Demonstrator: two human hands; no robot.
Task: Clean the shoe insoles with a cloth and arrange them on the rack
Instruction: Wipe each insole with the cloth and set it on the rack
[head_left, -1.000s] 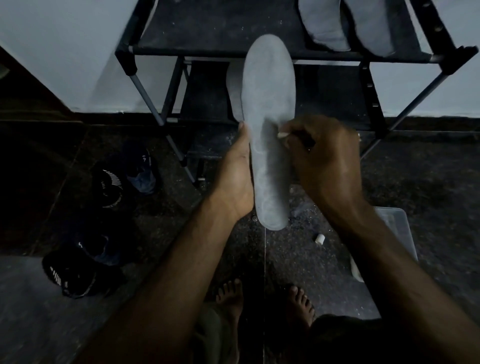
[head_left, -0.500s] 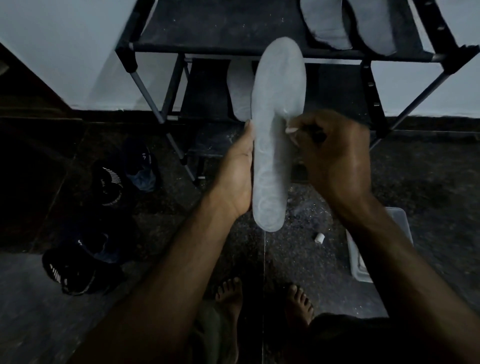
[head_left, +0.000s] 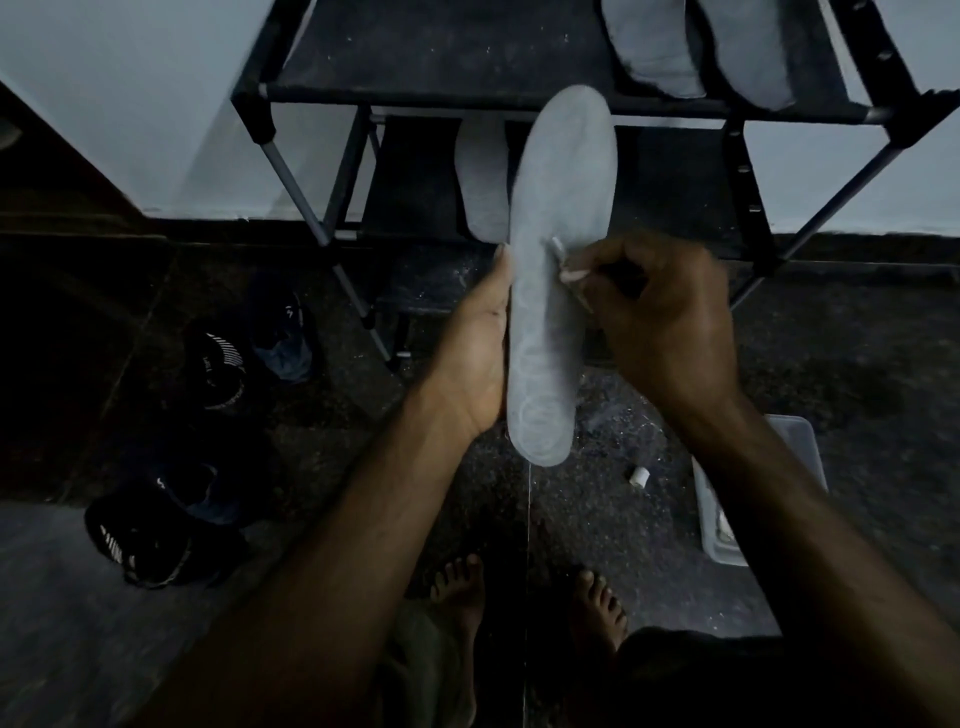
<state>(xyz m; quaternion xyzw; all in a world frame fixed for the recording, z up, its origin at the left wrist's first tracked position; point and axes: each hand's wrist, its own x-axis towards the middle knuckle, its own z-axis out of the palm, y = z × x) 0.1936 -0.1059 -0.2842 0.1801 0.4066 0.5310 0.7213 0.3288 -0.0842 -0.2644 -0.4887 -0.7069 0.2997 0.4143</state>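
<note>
Both hands' fingers (head_left: 605, 306) grip one insole (head_left: 558, 260).

On the rack (head_left: 519, 93), 2 insoles (head_left: 696, 52) are taking up the right of the top shelf, leaving its left half bare. 1 insole (head_left: 480, 187) is lying on the shelf beneath. Dark shoes (head_left: 208, 426) are crowding the floor at left; a plastic tray (head_left: 800, 447) is sitting at right.

A long pale grey insole (head_left: 563, 260) is held upright before the black rack (head_left: 441, 62), on whose top shelf two grey insoles (head_left: 654, 47) are laid and another insole (head_left: 480, 182) below.
</note>
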